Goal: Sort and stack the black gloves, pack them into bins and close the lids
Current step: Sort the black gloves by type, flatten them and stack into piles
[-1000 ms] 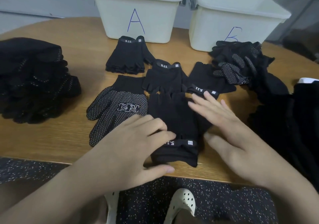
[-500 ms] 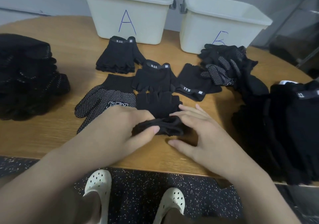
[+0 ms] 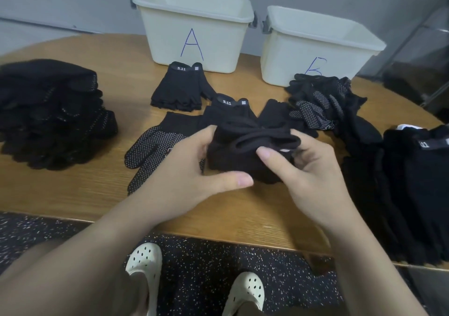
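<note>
A folded black fingerless glove (image 3: 245,155) is lifted just above the table, held between both hands. My left hand (image 3: 194,169) grips its left side, thumb underneath. My right hand (image 3: 303,169) pinches its right edge with thumb and fingers. Under it lies a white-dotted black glove (image 3: 150,150). Two fingerless gloves marked 5.11 (image 3: 179,89) (image 3: 228,111) lie behind, in front of the cream bin marked A (image 3: 194,31). The cream bin marked B (image 3: 311,50) stands to its right, with a heap of dotted gloves (image 3: 320,101) before it. Both bins are open, with no lids in view.
A big pile of black gloves (image 3: 48,111) sits at the table's left, and another stack (image 3: 401,189) covers the right edge. The wooden table's front edge (image 3: 218,233) runs just above my white shoes. A grey wall stands behind the bins.
The fingerless glove that lay flat has been folded over and lifted off the table by both hands. The camera view has shifted slightly to the left.
</note>
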`<action>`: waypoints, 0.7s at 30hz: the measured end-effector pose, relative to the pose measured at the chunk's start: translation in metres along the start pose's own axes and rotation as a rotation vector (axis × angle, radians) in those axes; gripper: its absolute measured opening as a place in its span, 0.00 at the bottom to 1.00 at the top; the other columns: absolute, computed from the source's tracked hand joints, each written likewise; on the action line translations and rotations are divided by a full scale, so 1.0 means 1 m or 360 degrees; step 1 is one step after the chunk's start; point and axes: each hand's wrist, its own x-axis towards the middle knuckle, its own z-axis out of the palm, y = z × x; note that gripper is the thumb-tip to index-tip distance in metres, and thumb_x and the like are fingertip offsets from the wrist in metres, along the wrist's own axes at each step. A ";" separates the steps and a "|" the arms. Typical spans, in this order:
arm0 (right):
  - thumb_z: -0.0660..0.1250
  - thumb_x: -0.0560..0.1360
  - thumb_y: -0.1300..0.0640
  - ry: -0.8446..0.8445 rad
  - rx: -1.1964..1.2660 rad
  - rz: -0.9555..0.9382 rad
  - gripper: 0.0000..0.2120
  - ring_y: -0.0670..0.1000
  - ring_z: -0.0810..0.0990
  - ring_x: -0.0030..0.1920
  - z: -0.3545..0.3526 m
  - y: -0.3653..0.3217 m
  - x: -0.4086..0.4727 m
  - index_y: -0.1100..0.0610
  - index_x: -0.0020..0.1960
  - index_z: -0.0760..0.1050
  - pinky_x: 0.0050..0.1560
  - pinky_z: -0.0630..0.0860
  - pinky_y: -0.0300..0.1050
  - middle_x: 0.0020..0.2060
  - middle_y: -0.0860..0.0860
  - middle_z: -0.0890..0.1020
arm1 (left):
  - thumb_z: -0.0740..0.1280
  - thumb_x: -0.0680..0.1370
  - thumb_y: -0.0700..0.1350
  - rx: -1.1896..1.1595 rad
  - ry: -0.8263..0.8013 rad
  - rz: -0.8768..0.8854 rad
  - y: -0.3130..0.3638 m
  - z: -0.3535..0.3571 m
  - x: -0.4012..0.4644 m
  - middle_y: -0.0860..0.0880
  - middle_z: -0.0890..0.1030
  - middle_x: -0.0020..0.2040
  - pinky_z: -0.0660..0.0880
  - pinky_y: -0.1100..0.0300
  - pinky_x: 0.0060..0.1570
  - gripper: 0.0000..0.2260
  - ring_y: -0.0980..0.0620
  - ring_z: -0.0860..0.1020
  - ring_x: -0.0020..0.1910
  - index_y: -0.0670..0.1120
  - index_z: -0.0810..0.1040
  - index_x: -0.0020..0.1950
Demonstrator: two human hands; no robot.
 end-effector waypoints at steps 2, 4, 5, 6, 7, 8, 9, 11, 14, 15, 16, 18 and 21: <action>0.70 0.77 0.58 0.0084 0.0203 0.0043 0.07 0.51 0.85 0.54 0.005 -0.005 0.002 0.56 0.53 0.83 0.55 0.81 0.45 0.50 0.50 0.88 | 0.77 0.75 0.47 0.0033 0.0101 -0.0083 0.000 0.006 0.001 0.59 0.86 0.55 0.77 0.64 0.57 0.16 0.61 0.82 0.57 0.53 0.81 0.62; 0.69 0.76 0.57 0.0169 0.0384 0.0140 0.08 0.52 0.86 0.54 0.010 -0.009 0.004 0.56 0.54 0.83 0.54 0.83 0.47 0.50 0.52 0.88 | 0.73 0.79 0.44 -0.0001 0.0184 -0.0092 -0.001 0.011 0.000 0.60 0.86 0.51 0.77 0.66 0.52 0.08 0.62 0.83 0.53 0.52 0.84 0.57; 0.70 0.76 0.56 0.0232 0.0430 0.0184 0.08 0.54 0.86 0.53 0.012 -0.010 0.005 0.56 0.54 0.84 0.54 0.83 0.50 0.50 0.53 0.88 | 0.72 0.80 0.43 -0.0025 0.0193 -0.0096 -0.002 0.011 -0.001 0.59 0.87 0.50 0.78 0.66 0.51 0.06 0.61 0.84 0.53 0.52 0.84 0.55; 0.70 0.76 0.55 0.0306 0.0459 0.0224 0.09 0.57 0.86 0.53 0.013 -0.010 0.007 0.56 0.53 0.84 0.53 0.83 0.53 0.49 0.55 0.87 | 0.71 0.80 0.44 -0.0032 0.0193 -0.0101 -0.002 0.010 -0.002 0.59 0.87 0.49 0.78 0.64 0.51 0.05 0.60 0.84 0.52 0.52 0.85 0.54; 0.70 0.76 0.54 0.0391 0.0480 0.0261 0.09 0.62 0.85 0.53 0.014 -0.010 0.008 0.57 0.53 0.84 0.53 0.82 0.58 0.49 0.59 0.87 | 0.70 0.81 0.44 -0.0034 0.0192 -0.0098 -0.001 0.007 -0.002 0.58 0.87 0.48 0.79 0.62 0.50 0.04 0.59 0.84 0.50 0.51 0.85 0.52; 0.71 0.77 0.53 0.0470 0.0483 0.0292 0.10 0.67 0.84 0.53 0.014 -0.010 0.009 0.58 0.54 0.84 0.52 0.81 0.62 0.50 0.62 0.86 | 0.70 0.82 0.45 -0.0030 0.0197 -0.0094 -0.002 0.004 -0.002 0.56 0.87 0.47 0.80 0.58 0.51 0.04 0.57 0.84 0.50 0.50 0.85 0.51; 0.71 0.77 0.53 0.0521 0.0468 0.0320 0.11 0.69 0.83 0.53 0.014 -0.010 0.011 0.59 0.54 0.84 0.52 0.81 0.65 0.50 0.64 0.85 | 0.69 0.82 0.46 -0.0035 0.0209 -0.0096 -0.003 0.001 -0.003 0.54 0.87 0.48 0.80 0.53 0.52 0.05 0.54 0.85 0.51 0.48 0.85 0.52; 0.68 0.79 0.52 0.0502 0.0436 0.0381 0.12 0.63 0.85 0.55 0.017 -0.010 0.013 0.58 0.56 0.84 0.57 0.80 0.68 0.51 0.59 0.86 | 0.68 0.83 0.49 -0.0045 0.0278 -0.0118 -0.005 -0.005 -0.005 0.47 0.87 0.48 0.81 0.42 0.52 0.09 0.45 0.85 0.49 0.44 0.84 0.52; 0.64 0.82 0.51 0.0282 0.0500 0.0564 0.13 0.60 0.84 0.59 0.028 -0.008 0.017 0.54 0.62 0.82 0.62 0.77 0.69 0.56 0.53 0.86 | 0.68 0.83 0.46 -0.0046 0.0420 -0.0167 -0.007 -0.015 -0.001 0.43 0.85 0.41 0.80 0.39 0.43 0.10 0.43 0.84 0.40 0.41 0.82 0.47; 0.64 0.82 0.51 0.0216 0.0527 0.0587 0.14 0.58 0.83 0.61 0.034 -0.005 0.019 0.53 0.64 0.81 0.65 0.77 0.66 0.59 0.52 0.86 | 0.67 0.83 0.45 -0.0010 0.0491 -0.0172 -0.009 -0.019 0.003 0.45 0.85 0.41 0.80 0.40 0.44 0.09 0.44 0.84 0.40 0.42 0.82 0.46; 0.64 0.82 0.52 0.0178 0.0546 0.0584 0.15 0.55 0.83 0.62 0.039 -0.003 0.022 0.53 0.66 0.79 0.67 0.76 0.63 0.60 0.51 0.85 | 0.68 0.83 0.45 0.0010 0.0548 -0.0175 -0.010 -0.023 0.006 0.47 0.86 0.42 0.81 0.43 0.45 0.08 0.47 0.85 0.42 0.44 0.83 0.47; 0.65 0.82 0.55 0.0223 0.0558 0.0563 0.14 0.52 0.83 0.62 0.048 0.003 0.029 0.55 0.66 0.79 0.68 0.75 0.59 0.60 0.50 0.85 | 0.68 0.83 0.46 0.0016 0.0613 -0.0192 -0.013 -0.032 0.013 0.51 0.87 0.44 0.82 0.46 0.46 0.06 0.50 0.85 0.45 0.48 0.84 0.49; 0.66 0.82 0.59 0.0312 0.0513 0.0525 0.10 0.51 0.84 0.60 0.058 0.011 0.054 0.56 0.63 0.80 0.65 0.78 0.56 0.57 0.50 0.87 | 0.69 0.82 0.50 0.0147 0.0693 -0.0212 -0.022 -0.048 0.024 0.51 0.86 0.44 0.83 0.46 0.46 0.07 0.51 0.84 0.46 0.48 0.83 0.48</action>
